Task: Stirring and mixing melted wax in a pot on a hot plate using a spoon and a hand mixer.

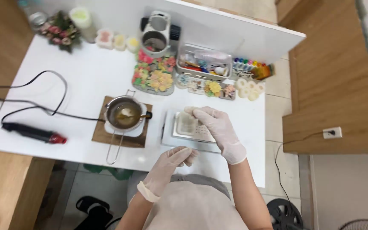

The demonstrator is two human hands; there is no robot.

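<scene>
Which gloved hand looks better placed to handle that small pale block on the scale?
Probably the right hand: its fingertips are already over the block on the scale. The left hand sits curled at the table's near edge, apart from the block.

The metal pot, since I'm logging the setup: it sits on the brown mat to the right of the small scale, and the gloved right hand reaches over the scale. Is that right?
Not quite. The head view shows the metal pot on the brown mat to the left of the small scale, not the right. The gloved right hand does reach over the scale.
</scene>
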